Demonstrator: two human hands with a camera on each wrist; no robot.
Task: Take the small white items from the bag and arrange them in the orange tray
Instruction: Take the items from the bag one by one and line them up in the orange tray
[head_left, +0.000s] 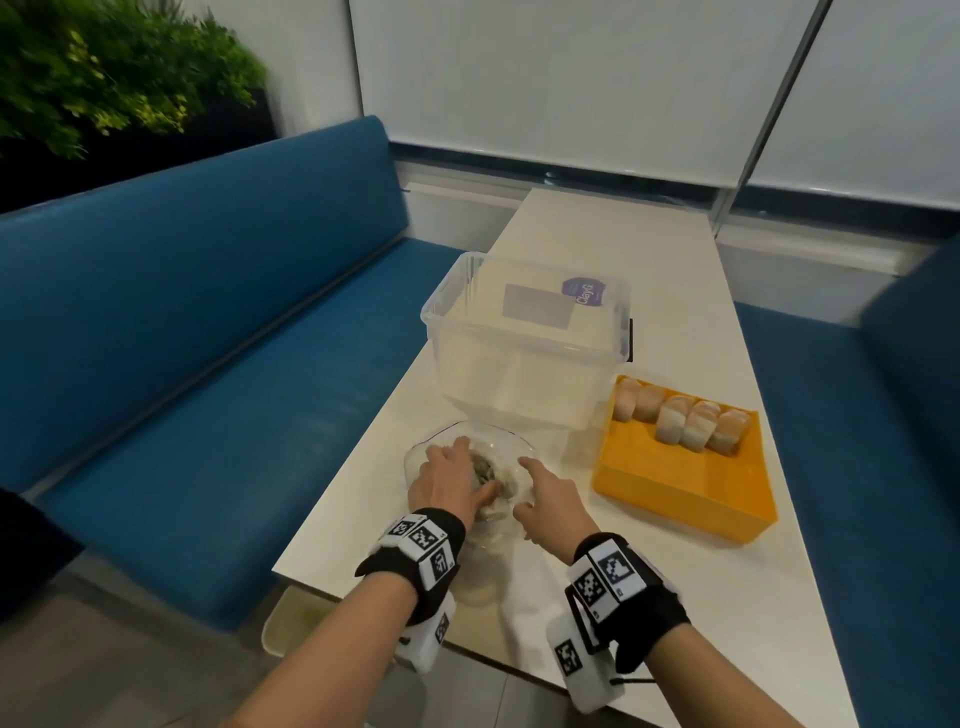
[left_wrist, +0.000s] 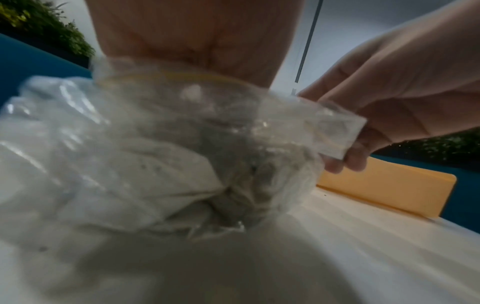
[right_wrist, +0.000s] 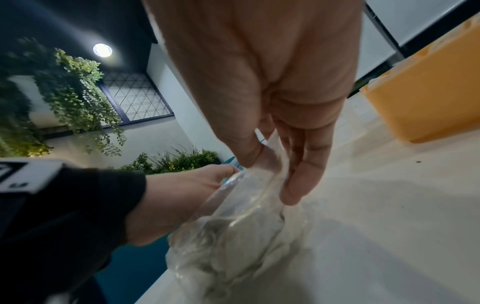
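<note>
A clear plastic zip bag (head_left: 483, 434) holding small white items (head_left: 485, 470) lies on the white table near its left edge. My left hand (head_left: 457, 467) reaches into the bag's mouth, and the plastic hides its fingers in the left wrist view. My right hand (head_left: 524, 499) pinches the bag's right rim between thumb and fingers (right_wrist: 298, 185), seen again in the left wrist view (left_wrist: 345, 156). The orange tray (head_left: 675, 483) stands to the right of the bag, with several white items (head_left: 680, 423) in a row along its far side.
A large clear storage box (head_left: 524, 353) stands right behind the bag and beside the tray. Blue bench seats (head_left: 208, 364) run along both sides of the table (head_left: 675, 597). The table's left edge (head_left: 332, 499) lies close to the bag.
</note>
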